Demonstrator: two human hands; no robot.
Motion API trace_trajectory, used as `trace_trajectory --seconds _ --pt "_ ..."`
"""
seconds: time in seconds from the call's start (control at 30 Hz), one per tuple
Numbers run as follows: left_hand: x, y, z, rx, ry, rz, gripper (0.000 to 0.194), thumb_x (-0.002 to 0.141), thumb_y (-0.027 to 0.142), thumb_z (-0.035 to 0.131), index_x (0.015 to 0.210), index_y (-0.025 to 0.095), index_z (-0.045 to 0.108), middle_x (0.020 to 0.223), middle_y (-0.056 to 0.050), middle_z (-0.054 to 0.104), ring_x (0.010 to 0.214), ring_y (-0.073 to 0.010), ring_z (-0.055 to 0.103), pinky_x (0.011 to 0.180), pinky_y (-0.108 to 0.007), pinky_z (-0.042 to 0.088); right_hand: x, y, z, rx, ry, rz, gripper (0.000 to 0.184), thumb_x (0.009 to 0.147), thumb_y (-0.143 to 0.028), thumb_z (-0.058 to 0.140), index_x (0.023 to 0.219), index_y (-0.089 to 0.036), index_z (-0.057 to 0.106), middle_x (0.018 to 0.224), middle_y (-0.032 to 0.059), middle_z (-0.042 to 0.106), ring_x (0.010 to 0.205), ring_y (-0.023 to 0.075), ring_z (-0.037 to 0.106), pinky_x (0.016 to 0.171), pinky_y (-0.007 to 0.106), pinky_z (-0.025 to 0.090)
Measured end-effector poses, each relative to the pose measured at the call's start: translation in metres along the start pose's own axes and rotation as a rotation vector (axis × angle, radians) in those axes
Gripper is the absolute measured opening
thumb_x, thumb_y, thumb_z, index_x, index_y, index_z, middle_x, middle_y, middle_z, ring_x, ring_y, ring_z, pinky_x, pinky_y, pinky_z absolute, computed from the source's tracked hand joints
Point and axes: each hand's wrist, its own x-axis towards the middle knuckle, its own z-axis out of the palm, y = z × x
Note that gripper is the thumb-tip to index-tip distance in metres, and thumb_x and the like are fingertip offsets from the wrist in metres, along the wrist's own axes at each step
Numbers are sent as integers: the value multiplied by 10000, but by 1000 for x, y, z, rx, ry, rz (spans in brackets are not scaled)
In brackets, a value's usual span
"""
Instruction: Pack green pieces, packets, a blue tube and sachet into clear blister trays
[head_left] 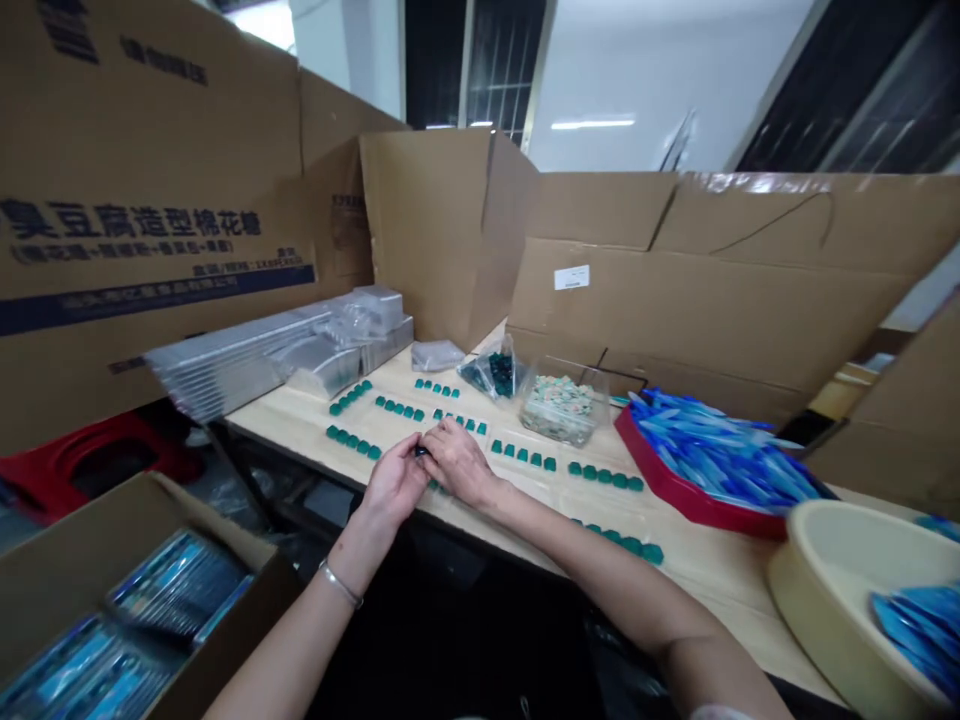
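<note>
My left hand (pixel 396 478) and my right hand (pixel 459 462) meet over the table's front edge. Between their fingers shows a small dark piece (pixel 421 451), mostly covered, so its kind is unclear. The left palm is turned up with curled fingers, and the right fingers bend down over it. Around my hands, short rows of small green pieces lie on the table: one row (pixel 352 441) to the left, another (pixel 523 455) to the right, and one (pixel 401 408) behind. Part of the nearest row is hidden by my right hand.
Clear plastic trays (pixel 247 350) are stacked at the left. Behind stand a bag of dark green pieces (pixel 499 372) and a clear box of pale pieces (pixel 562 405). To the right are a red tray (pixel 675 490) of blue packets and a cream basin (pixel 817 590). An open carton (pixel 247 545) sits lower left.
</note>
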Motion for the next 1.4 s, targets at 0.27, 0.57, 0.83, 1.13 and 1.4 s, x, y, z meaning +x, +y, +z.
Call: trace_trajectory --seconds 0.27,0.57,0.83,1.13,1.4 --pt "99 2 72 294 -142 -32 91 812 114 527 729 131 558 751 -75 664 629 -136 633 607 -280 516 23 122 -34 -101 290 407 215 858 -200 489 1029 -163 613 991 108 644 952 239 524 848 359 421" --pt "177 -9 112 642 -292 28 96 681 147 712 752 97 669 649 -45 638 535 -82 566 558 -200 461 32 190 -57 -113 34 537 207 844 -178 512 1002 -160 644 981 105 672 900 206 596 791 305 436" --pt "142 -46 140 1065 -641 249 128 669 251 737 743 155 698 720 -19 641 668 -105 543 645 -208 419 -73 103 -112 953 467 858 354 824 -412 571 1103 -196 604 934 69 682 738 161 652 727 324 504" --pt "50 -173 146 1460 -1286 831 156 803 300 594 733 191 681 783 -49 580 800 -188 531 765 -350 419 -162 15 -143 1280 1113 1028 340 726 -360 698 973 -128 662 940 80 699 825 145 658 818 285 498" --pt "-4 -178 160 1415 -1356 541 293 772 401 620 938 162 583 910 -54 625 735 -139 579 671 -262 460 -228 5 -255 327 974 1204 393 817 -381 554 1043 -71 639 896 137 706 722 155 662 755 335 494"
